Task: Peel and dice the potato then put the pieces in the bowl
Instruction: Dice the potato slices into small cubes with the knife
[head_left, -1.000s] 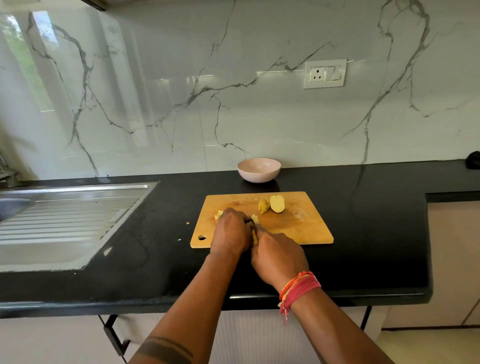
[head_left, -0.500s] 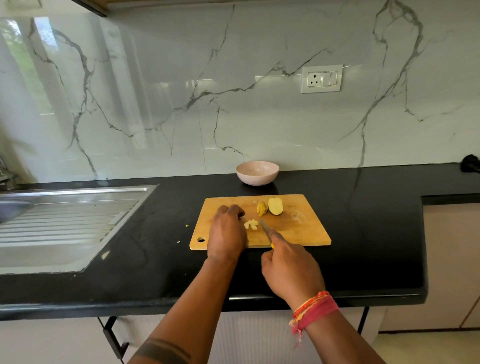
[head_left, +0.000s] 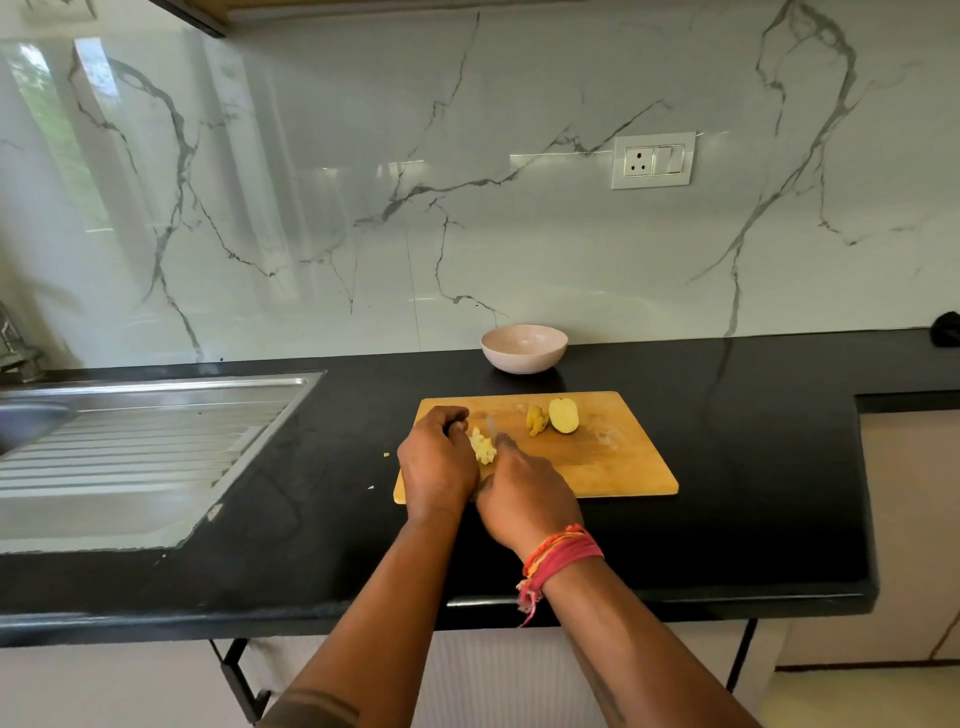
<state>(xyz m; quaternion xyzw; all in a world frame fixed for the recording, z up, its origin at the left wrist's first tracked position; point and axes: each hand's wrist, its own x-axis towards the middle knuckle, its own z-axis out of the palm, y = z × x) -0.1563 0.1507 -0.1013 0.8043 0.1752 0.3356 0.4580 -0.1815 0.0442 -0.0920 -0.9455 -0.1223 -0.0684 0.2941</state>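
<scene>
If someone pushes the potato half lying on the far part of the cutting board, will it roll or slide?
The potato half seems to show its pale cut face upward, so it probably rests on its rounded side and may rock or roll a little. Its cut surface looks moist, so it is likely slippery to grasp. It looks solid and should not bend. The cutting board under it is flat.

Pale pink bowl (head_left: 523, 347), tan wood board (head_left: 613, 467), black counter (head_left: 753, 467), prob. yellowish potato bits (head_left: 483, 447).
</scene>
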